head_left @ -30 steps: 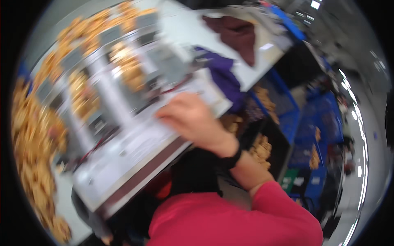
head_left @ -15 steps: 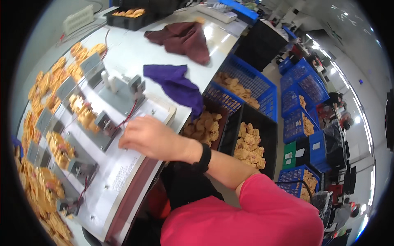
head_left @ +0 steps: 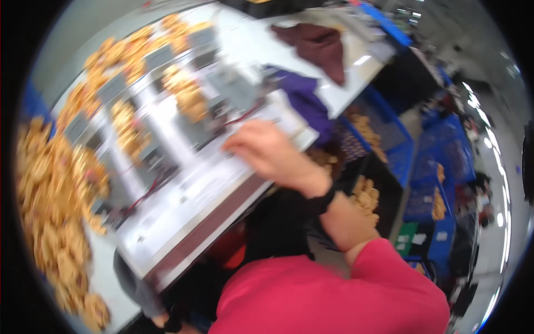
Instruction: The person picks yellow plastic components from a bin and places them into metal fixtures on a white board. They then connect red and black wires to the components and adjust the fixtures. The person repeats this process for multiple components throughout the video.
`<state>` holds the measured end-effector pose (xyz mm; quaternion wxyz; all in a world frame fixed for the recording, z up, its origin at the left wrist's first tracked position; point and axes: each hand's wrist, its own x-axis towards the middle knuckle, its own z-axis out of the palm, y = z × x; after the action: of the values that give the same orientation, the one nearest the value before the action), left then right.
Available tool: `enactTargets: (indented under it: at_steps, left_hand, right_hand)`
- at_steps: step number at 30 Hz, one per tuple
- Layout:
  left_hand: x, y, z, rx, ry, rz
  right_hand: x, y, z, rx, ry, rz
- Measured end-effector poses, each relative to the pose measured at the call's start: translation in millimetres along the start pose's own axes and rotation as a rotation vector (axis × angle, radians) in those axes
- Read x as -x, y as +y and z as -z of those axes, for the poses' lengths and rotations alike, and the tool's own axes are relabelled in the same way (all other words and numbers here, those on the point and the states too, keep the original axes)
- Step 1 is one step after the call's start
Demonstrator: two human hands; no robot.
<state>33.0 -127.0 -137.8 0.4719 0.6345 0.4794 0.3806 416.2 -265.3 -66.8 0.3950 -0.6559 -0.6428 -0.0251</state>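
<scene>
I likely tend the white board point(head_left: 167, 209); over it my right fingers point(head_left: 235, 145) bend, holding unclear from blur; next reach needs steadiness

Right hand point(head_left: 258, 147) outstretched, fingers point(head_left: 236, 143) curled

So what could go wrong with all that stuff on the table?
The right hand is close to a red wire, so it might snag it. The purple cloth lies at the edge of the table and could slip off. The loose yellow pieces are heaped up, so some might tumble.
</scene>
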Motion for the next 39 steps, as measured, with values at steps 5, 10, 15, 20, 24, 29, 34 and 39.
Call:
enactTargets:
  at_steps: [5, 10, 15, 20, 24, 29, 34, 39]
  left_hand:
    - [-2, -46, 19, -0.204, -0.100, -0.398]
    - [-11, -58, 24, -0.228, -0.128, -0.491]
    - [-11, -50, 21, -0.251, -0.103, -0.518]
    - [-15, -59, 20, -0.254, -0.051, -0.511]
    - [-16, -61, 14, -0.337, 0.027, -0.419]
    - [-20, -82, 19, -0.490, 0.157, -0.227]
    - [-5, -29, 7, -0.321, 0.001, -0.461]
    - [-7, -33, 5, -0.350, 0.031, -0.412]
  right_hand:
    - [-6, -9, 1, 0.017, 0.036, 0.018]
    - [3, -9, 1, 0.039, 0.082, -0.001]
    - [2, -7, -4, 0.050, 0.124, 0.031]
    - [4, -8, -6, 0.046, 0.137, 0.025]
    - [8, -10, -1, 0.072, 0.146, 0.008]
    - [4, -8, -7, 0.052, 0.150, 0.016]
    - [4, -8, -8, 0.056, 0.151, 0.010]
    - [6, -7, -8, 0.070, 0.171, 0.021]
